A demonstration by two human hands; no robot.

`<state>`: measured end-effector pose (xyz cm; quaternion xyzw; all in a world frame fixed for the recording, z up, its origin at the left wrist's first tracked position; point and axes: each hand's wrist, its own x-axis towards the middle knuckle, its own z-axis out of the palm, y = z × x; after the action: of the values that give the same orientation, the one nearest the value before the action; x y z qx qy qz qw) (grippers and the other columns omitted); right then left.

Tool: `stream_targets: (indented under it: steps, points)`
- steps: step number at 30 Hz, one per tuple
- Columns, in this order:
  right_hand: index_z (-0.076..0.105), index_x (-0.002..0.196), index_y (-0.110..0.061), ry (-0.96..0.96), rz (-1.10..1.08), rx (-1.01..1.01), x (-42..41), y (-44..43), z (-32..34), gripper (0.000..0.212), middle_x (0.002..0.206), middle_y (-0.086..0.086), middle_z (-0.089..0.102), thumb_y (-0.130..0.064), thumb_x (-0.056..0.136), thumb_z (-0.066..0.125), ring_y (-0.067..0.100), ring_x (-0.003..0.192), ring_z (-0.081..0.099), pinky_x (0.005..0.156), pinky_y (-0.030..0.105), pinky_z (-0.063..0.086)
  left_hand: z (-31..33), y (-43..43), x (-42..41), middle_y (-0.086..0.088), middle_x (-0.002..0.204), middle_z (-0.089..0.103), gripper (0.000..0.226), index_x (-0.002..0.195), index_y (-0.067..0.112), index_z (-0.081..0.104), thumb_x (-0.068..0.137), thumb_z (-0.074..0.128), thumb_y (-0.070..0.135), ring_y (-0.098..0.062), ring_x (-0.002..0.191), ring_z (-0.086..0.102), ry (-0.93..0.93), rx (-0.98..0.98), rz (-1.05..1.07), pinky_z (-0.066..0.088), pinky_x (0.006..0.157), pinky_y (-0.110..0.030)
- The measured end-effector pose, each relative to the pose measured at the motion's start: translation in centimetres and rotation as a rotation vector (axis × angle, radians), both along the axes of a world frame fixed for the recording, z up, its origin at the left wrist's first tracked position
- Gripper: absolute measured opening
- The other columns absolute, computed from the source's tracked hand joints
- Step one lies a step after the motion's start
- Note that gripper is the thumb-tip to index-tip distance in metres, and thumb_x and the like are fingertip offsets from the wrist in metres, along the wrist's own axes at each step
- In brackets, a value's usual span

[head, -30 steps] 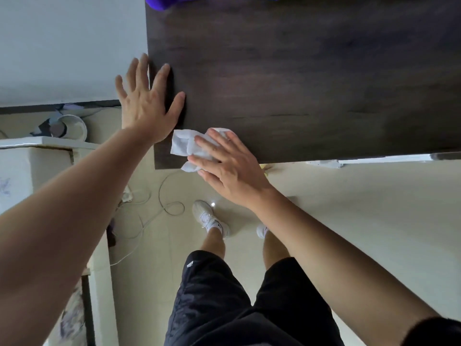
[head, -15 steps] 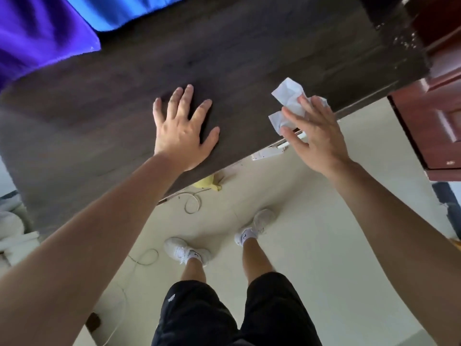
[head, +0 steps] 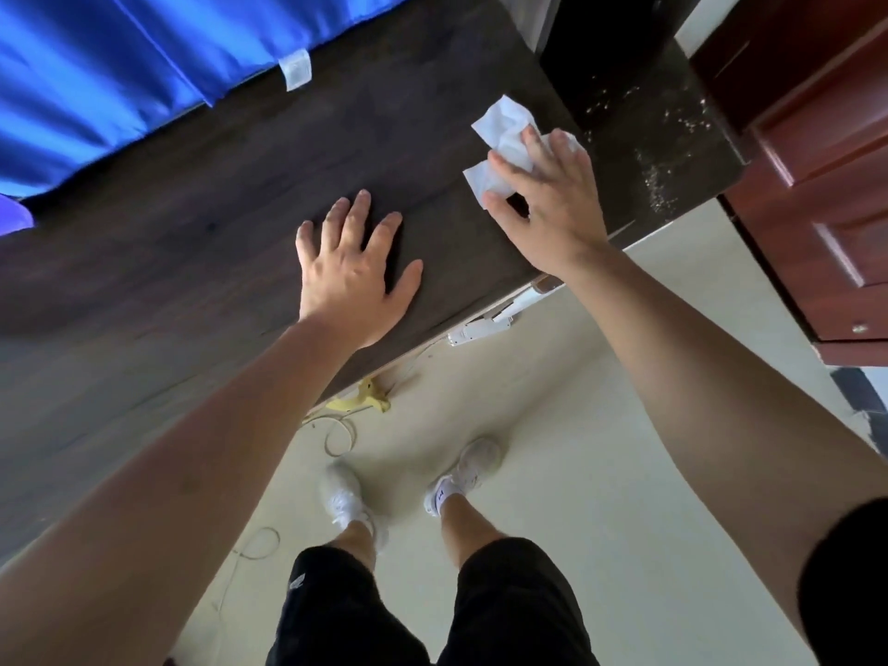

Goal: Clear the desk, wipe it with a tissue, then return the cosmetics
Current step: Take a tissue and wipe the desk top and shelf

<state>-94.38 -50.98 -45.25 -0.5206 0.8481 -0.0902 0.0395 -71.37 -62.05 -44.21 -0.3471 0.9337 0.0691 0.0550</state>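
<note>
A dark brown wood-grain desk runs slantwise across the head view. The left hand lies palm down on it near the front edge, its grip spread wide, fingers straight and thumb out to the side, holding nothing. To its right, near the desk's far right corner, the right hand rests on a crumpled white tissue. Its grip is laid flat over the paper, the fingers only lightly bent and pressing it against the desk. The thumb is held apart at the tissue's near edge, and part of the tissue sticks out beyond the fingertips.

A shiny blue fabric with a small white label covers the desk's far left side. Past the right corner sits a black surface speckled with pale crumbs, and beside that a reddish-brown wooden cabinet. Below the desk edge, on the cream floor, lie a yellow peel-like scrap, a white power strip and thin looped cables. The person stands there in white sneakers and black shorts.
</note>
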Motion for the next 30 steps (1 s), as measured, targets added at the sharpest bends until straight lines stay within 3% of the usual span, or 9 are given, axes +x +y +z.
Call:
stream_targets:
  steps: [8,15,20,24,30]
  points:
    - [0.051,0.146,-0.03,-0.062,0.068,-0.01,-3.0,-0.9,-0.2,0.054,0.16,0.01,0.033,-0.056,0.1,0.04,0.037,0.15,0.024,0.122,0.05,0.017,-0.4,-0.7,-6.4,-0.009,0.163,0.018,0.066,0.149,0.029,0.031,0.093,0.032,0.064,-0.033,0.149,0.014,0.0,0.01,-0.016,0.013,0.116,-0.06]
    - [0.069,0.128,-0.017,-0.28,0.087,-0.18,-4.7,3.8,0.5,0.037,0.149,0.007,0.051,-0.034,0.096,0.065,0.033,0.145,0.037,0.108,0.048,0.046,-0.7,-0.3,-11.3,-0.01,0.162,0.022,0.065,0.145,0.024,0.036,0.092,0.037,0.062,-0.034,0.148,0.017,0.052,0.057,0.01,0.011,0.116,-0.063]
    - [0.071,0.126,-0.018,-0.432,0.017,-0.167,-5.4,7.6,1.4,0.036,0.15,0.003,0.05,-0.028,0.091,0.072,0.027,0.144,0.04,0.099,0.039,0.051,-0.2,0.8,-13.4,-0.011,0.16,0.026,0.064,0.142,0.021,0.041,0.089,0.043,0.057,-0.034,0.147,0.02,0.062,0.079,0.005,0.012,0.115,-0.064]
    - [0.074,0.121,-0.019,-0.51,0.031,-0.17,-7.8,8.8,1.5,0.031,0.144,0.001,0.057,-0.026,0.091,0.072,0.014,0.128,0.057,0.093,0.027,0.055,-0.5,1.6,-15.7,-0.012,0.159,0.027,0.064,0.142,0.02,0.041,0.089,0.044,0.056,-0.035,0.146,0.022,0.055,0.073,-0.012,0.013,0.115,-0.064]
    - [0.074,0.119,-0.012,-0.664,0.044,-0.169,-15.0,9.2,0.9,0.028,0.123,0.0,0.071,-0.022,0.094,0.069,0.01,0.113,0.067,0.091,0.034,0.057,-0.7,3.7,-21.7,-0.014,0.159,0.027,0.062,0.143,0.021,0.04,0.092,0.043,0.056,-0.035,0.146,0.023,0.051,0.027,0.055,0.013,0.115,-0.065]
